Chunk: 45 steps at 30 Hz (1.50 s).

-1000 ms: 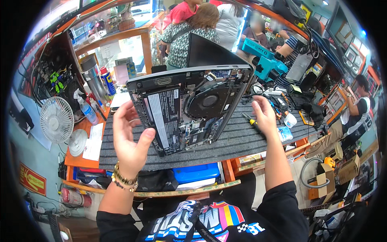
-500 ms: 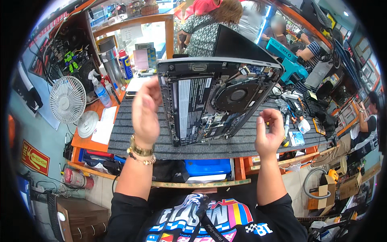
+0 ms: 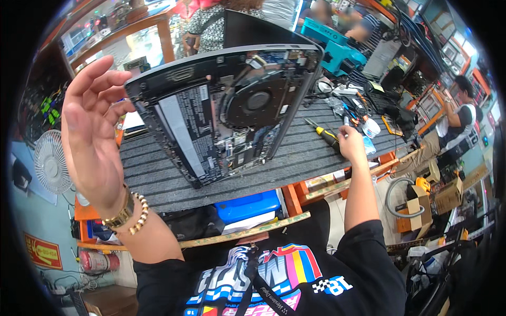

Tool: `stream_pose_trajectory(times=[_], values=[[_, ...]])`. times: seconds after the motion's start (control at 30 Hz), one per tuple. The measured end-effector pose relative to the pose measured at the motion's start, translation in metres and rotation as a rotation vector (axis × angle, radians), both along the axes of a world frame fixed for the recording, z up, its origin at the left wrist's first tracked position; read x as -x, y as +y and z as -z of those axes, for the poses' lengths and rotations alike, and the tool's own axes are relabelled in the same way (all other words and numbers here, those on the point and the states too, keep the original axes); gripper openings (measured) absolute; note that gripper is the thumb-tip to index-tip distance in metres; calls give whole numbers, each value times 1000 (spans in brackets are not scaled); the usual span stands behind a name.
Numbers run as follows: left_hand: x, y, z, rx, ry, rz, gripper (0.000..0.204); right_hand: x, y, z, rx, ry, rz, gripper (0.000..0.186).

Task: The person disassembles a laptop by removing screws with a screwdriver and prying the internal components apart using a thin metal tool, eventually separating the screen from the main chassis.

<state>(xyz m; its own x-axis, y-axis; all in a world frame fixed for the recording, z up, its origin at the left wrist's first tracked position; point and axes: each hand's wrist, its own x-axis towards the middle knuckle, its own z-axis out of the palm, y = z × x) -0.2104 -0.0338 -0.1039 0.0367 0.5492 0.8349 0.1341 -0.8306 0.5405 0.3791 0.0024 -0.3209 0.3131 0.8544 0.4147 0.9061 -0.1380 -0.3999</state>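
An open laptop (image 3: 253, 134) stands on its edge on the striped grey mat (image 3: 295, 163), its bottom cover off. Its battery (image 3: 192, 131), round fan (image 3: 256, 101) and boards face me, while part of the dark screen (image 3: 253, 31) rises behind. My left hand (image 3: 95, 126) is open beside the laptop's left edge, fingers spread, with fingertips close to its upper corner. To the right of the laptop, my right hand (image 3: 351, 144) is closed at the handle end of a yellow-and-black screwdriver (image 3: 328, 137). The screwdriver's shaft points away to the left; the fingers partly hide the grip.
Cables, small tools and a white tub (image 3: 371, 128) crowd the right of the bench. A teal device (image 3: 337, 52) stands behind. A white fan (image 3: 51, 160) is at left. Below the bench edge, a drawer holds a blue bin (image 3: 247, 207). Other people are across the counter.
My left hand has opened wider beside the laptop. My right hand has closed at the screwdriver, which now shows clearly. The whole view has shifted and tilted.
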Motion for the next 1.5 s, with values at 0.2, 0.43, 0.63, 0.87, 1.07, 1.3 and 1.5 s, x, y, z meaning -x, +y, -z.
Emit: stream_pose_trajectory(times=[0.2,0.43,0.63,0.87,1.07,1.3,1.5], values=[[-15,-11,-3,21,118,-72,79,-26,48,-6,344,-56,50,25],[-28,-8,3,47,16,108,74,-25,74,-26,315,-192,53,25],[-24,-9,3,81,121,47,76,45,10,-77,-302,530,-355,5],[-36,-8,6,227,31,265,64,189,-69,-109,-362,289,-790,16],[-34,-14,5,253,102,194,65,242,-60,-126,-486,191,-775,23],[-36,-19,6,313,50,198,61,243,-62,-132,-361,163,-717,18],[-29,-19,6,241,198,64,55,249,-57,-131,-367,180,-709,16]])
